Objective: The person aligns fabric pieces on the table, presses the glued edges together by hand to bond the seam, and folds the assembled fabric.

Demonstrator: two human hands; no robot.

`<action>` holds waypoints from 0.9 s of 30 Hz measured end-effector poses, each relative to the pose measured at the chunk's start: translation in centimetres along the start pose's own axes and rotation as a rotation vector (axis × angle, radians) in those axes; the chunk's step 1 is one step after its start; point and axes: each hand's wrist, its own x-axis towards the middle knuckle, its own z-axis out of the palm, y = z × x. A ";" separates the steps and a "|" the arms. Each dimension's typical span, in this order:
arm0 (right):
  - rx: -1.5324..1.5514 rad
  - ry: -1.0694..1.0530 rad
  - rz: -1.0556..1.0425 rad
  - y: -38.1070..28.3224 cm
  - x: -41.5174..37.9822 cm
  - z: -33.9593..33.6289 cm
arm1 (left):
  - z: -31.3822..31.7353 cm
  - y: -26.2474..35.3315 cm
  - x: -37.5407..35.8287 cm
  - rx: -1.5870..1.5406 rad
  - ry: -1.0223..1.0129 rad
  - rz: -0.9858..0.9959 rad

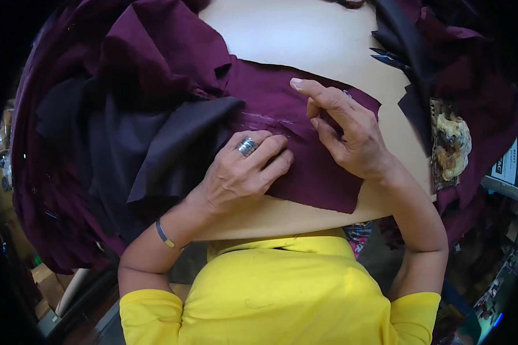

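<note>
A maroon cloth piece (325,178) lies over the pale tabletop in front of me, with whitish loose threads (265,118) along a line across it. My left hand (244,169), a wide silver ring on one finger, rests on this cloth. Its fingers are curled and closed against the fabric near the threads; what lies beneath the fingertips is hidden. Above the right part of the cloth is my right hand (348,126). Its index finger stretches out, the other fingers bend, and the thumb stays apart from them. Nothing shows between those fingers.
Dark grey cloth (172,144) and heaped maroon fabric (155,46) cover the left side. More dark fabric (411,52) hangs at the right, with dark pointed tips (388,57) like scissor blades. A yellowish lump (453,144) sits by the table's (282,23) right edge.
</note>
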 end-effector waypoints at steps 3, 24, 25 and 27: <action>0.033 0.021 0.078 0.4 0.2 0.1 | -0.2 0.3 1.2 -0.016 0.024 -0.066; 0.008 0.074 0.236 0.9 -0.3 0.4 | -0.8 -6.3 4.2 -0.011 -0.290 0.261; 0.000 0.077 0.228 0.9 -0.4 0.5 | -1.0 -6.3 4.3 -0.020 -0.307 0.265; -0.015 0.080 0.210 1.0 -0.4 0.6 | -1.1 -6.3 4.3 -0.033 -0.311 0.277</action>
